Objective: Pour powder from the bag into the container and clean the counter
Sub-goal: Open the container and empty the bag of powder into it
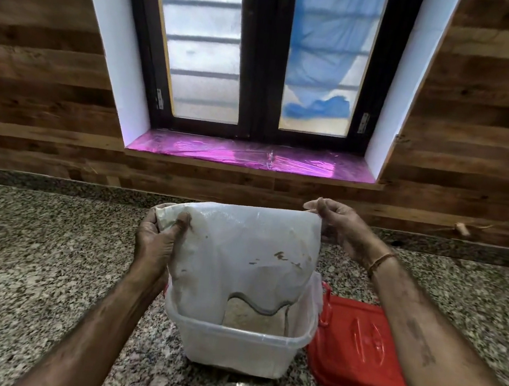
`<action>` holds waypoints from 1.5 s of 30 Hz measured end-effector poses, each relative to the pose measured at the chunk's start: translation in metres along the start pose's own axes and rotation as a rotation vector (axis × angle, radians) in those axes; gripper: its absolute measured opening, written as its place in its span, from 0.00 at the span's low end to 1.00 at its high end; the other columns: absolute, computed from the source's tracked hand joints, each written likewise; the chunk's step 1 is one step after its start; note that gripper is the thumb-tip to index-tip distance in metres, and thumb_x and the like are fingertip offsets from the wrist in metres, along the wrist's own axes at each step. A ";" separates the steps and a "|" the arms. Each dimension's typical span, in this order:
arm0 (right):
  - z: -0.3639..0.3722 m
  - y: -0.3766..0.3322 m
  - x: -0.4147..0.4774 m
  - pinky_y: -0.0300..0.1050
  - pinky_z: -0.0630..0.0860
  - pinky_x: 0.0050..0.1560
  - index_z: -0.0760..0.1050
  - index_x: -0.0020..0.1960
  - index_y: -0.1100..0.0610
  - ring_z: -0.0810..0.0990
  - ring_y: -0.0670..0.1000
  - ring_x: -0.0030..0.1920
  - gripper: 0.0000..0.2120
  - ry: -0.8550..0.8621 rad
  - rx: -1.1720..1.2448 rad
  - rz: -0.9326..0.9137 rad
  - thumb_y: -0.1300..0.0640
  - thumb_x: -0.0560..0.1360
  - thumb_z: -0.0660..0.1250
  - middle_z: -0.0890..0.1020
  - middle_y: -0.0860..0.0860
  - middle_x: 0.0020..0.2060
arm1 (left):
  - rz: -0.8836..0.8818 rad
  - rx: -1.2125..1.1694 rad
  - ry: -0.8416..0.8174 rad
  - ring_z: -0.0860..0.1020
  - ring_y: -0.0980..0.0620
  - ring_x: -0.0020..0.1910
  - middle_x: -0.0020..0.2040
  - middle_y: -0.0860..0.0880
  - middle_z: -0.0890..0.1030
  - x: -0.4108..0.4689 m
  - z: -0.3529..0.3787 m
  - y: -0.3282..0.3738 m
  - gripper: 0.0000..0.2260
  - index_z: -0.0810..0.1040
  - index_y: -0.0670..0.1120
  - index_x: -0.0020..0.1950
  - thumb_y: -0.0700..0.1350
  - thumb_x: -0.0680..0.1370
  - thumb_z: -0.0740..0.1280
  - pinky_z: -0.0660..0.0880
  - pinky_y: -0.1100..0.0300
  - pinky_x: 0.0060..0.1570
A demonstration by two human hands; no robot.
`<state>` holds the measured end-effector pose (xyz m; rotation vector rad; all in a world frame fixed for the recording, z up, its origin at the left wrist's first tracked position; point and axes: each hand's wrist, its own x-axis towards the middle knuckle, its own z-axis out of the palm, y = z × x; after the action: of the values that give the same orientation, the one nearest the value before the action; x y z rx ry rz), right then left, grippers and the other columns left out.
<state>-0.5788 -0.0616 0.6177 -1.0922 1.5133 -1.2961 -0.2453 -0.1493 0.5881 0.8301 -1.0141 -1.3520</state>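
both hands' grip clamped on bag (248, 256) top corners | left hand (157, 238) | right hand (335, 225) | bag mouth inside container (237, 348)

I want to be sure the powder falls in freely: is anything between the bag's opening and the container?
Nothing visible blocks it. The bag, held upside down by the left hand and right hand, has its mouth already inside the open container. The red lid lies on the counter beside it.

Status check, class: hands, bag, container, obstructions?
Left hand, right hand: each grip on upturned bag. Mouth inside container. Red lid alongside, clear.
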 end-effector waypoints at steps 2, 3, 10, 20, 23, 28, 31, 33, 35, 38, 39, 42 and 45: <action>0.004 -0.001 -0.004 0.41 0.81 0.45 0.84 0.59 0.54 0.85 0.44 0.48 0.18 -0.068 -0.183 -0.045 0.44 0.74 0.74 0.88 0.48 0.49 | 0.009 -0.007 0.001 0.80 0.55 0.38 0.42 0.49 0.82 0.001 0.000 0.000 0.08 0.77 0.49 0.48 0.36 0.78 0.72 0.81 0.64 0.36; 0.005 -0.001 -0.004 0.41 0.81 0.46 0.84 0.58 0.54 0.85 0.45 0.48 0.16 -0.071 -0.226 -0.066 0.48 0.75 0.75 0.88 0.50 0.49 | 0.013 -0.009 -0.002 0.80 0.54 0.38 0.43 0.49 0.81 0.001 0.000 0.000 0.08 0.77 0.49 0.48 0.36 0.78 0.72 0.81 0.64 0.37; 0.009 0.013 -0.002 0.40 0.72 0.36 0.83 0.43 0.61 0.75 0.43 0.33 0.03 0.053 -0.289 -0.133 0.63 0.75 0.76 0.81 0.46 0.32 | 0.057 0.072 -0.063 0.79 0.55 0.38 0.41 0.51 0.81 -0.002 0.001 0.002 0.09 0.79 0.50 0.46 0.36 0.77 0.73 0.80 0.63 0.38; 0.045 -0.007 -0.003 0.45 0.79 0.44 0.82 0.47 0.48 0.81 0.44 0.41 0.03 0.104 -0.651 -0.212 0.54 0.75 0.75 0.84 0.43 0.41 | 0.145 0.227 -0.020 0.75 0.52 0.38 0.40 0.49 0.80 -0.002 0.007 0.008 0.06 0.81 0.48 0.43 0.39 0.78 0.74 0.74 0.57 0.41; 0.072 -0.008 -0.008 0.46 0.81 0.46 0.83 0.56 0.43 0.81 0.44 0.44 0.13 -0.096 -0.584 -0.220 0.46 0.72 0.77 0.85 0.44 0.47 | 0.128 0.223 -0.013 0.75 0.53 0.38 0.39 0.51 0.80 -0.007 0.013 0.007 0.08 0.81 0.48 0.42 0.37 0.78 0.73 0.74 0.57 0.40; 0.102 -0.009 -0.005 0.52 0.81 0.53 0.84 0.48 0.47 0.83 0.47 0.47 0.09 -0.044 -0.664 -0.311 0.48 0.70 0.79 0.85 0.43 0.46 | 0.146 0.213 -0.063 0.74 0.54 0.38 0.40 0.49 0.80 -0.010 0.013 0.011 0.08 0.81 0.47 0.42 0.36 0.78 0.72 0.73 0.57 0.39; 0.115 -0.010 -0.006 0.47 0.77 0.42 0.82 0.41 0.48 0.81 0.45 0.39 0.07 0.079 -0.779 -0.368 0.48 0.71 0.78 0.84 0.43 0.35 | 0.158 0.262 -0.067 0.75 0.53 0.38 0.40 0.50 0.81 -0.013 0.010 0.008 0.07 0.81 0.48 0.43 0.37 0.79 0.72 0.74 0.57 0.40; 0.118 -0.009 -0.006 0.44 0.72 0.37 0.81 0.37 0.48 0.78 0.44 0.36 0.08 0.148 -0.795 -0.388 0.49 0.72 0.78 0.81 0.43 0.32 | 0.192 0.373 -0.006 0.77 0.53 0.40 0.44 0.51 0.82 -0.015 0.007 0.007 0.04 0.81 0.49 0.50 0.40 0.79 0.72 0.76 0.54 0.42; 0.117 -0.010 -0.005 0.44 0.72 0.36 0.78 0.35 0.49 0.76 0.42 0.32 0.11 0.206 -0.712 -0.387 0.52 0.73 0.78 0.80 0.43 0.30 | 0.203 0.491 0.073 0.79 0.55 0.46 0.50 0.53 0.80 -0.020 0.005 0.007 0.12 0.76 0.49 0.62 0.44 0.80 0.71 0.79 0.53 0.46; 0.116 -0.014 -0.002 0.42 0.71 0.36 0.77 0.35 0.55 0.72 0.42 0.30 0.12 0.283 -0.532 -0.357 0.58 0.74 0.76 0.77 0.43 0.28 | 0.187 0.551 0.007 0.83 0.55 0.51 0.55 0.55 0.81 -0.031 0.005 0.003 0.17 0.69 0.49 0.71 0.48 0.83 0.67 0.83 0.51 0.47; 0.115 -0.016 -0.002 0.41 0.70 0.36 0.77 0.35 0.56 0.71 0.43 0.30 0.11 0.286 -0.487 -0.352 0.59 0.74 0.76 0.76 0.44 0.28 | 0.198 0.611 -0.007 0.84 0.53 0.49 0.53 0.55 0.82 -0.033 0.005 -0.001 0.14 0.72 0.50 0.68 0.49 0.83 0.66 0.83 0.48 0.46; 0.108 -0.019 -0.004 0.42 0.70 0.36 0.76 0.35 0.58 0.71 0.44 0.32 0.12 0.258 -0.409 -0.352 0.61 0.75 0.74 0.75 0.45 0.29 | 0.140 0.618 0.028 0.84 0.49 0.42 0.43 0.52 0.86 -0.032 -0.001 -0.006 0.04 0.82 0.50 0.50 0.49 0.81 0.69 0.82 0.44 0.41; 0.099 -0.021 -0.006 0.39 0.69 0.34 0.76 0.36 0.59 0.70 0.43 0.32 0.12 0.239 -0.356 -0.326 0.61 0.76 0.74 0.74 0.46 0.29 | 0.050 0.486 0.057 0.82 0.50 0.36 0.38 0.48 0.86 -0.028 -0.008 -0.010 0.07 0.83 0.46 0.42 0.46 0.78 0.74 0.82 0.43 0.40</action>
<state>-0.4804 -0.0827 0.6278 -1.5030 1.8499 -1.4507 -0.2404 -0.1231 0.5737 1.1861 -1.3336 -1.0433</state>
